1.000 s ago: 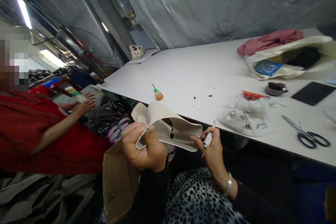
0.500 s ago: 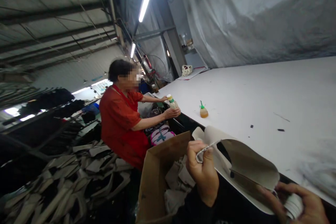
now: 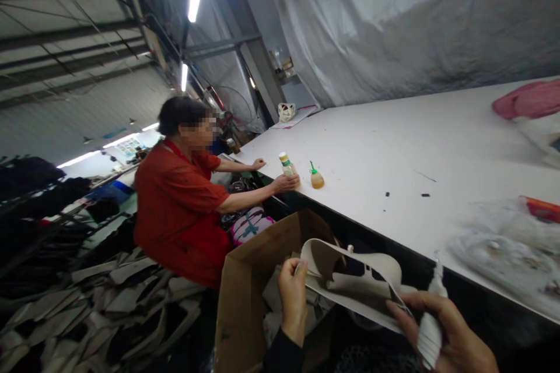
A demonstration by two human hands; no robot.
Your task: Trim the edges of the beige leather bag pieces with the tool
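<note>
A curved beige piece (image 3: 354, 297), leather-like and shaped like a shoe upper, hangs between my hands over the cardboard box. My left hand (image 3: 292, 297) pinches its left end between thumb and fingers. At its right end, my right hand (image 3: 455, 332) grips the lower edge with thumb and fingertips. Tucked in the same hand is a white-wrapped tool (image 3: 431, 335), its narrow tip pointing up; its exact kind does not show. The cardboard box (image 3: 245, 280) below my left hand contains more beige pieces (image 3: 271, 294).
A co-worker in red (image 3: 179, 198) stands left, one hand on a yellow-capped bottle (image 3: 286, 164). A green-topped oil bottle (image 3: 317, 178) stands on the white table (image 3: 371, 140). Plastic bags (image 3: 503, 245) lie at right. Many beige pieces (image 3: 56, 315) cover the lower left.
My left hand has moved down and left, from pulling a thread up to pinching the piece's edge. The piece has turned and lowered. The co-worker's bottle has come down to the table.
</note>
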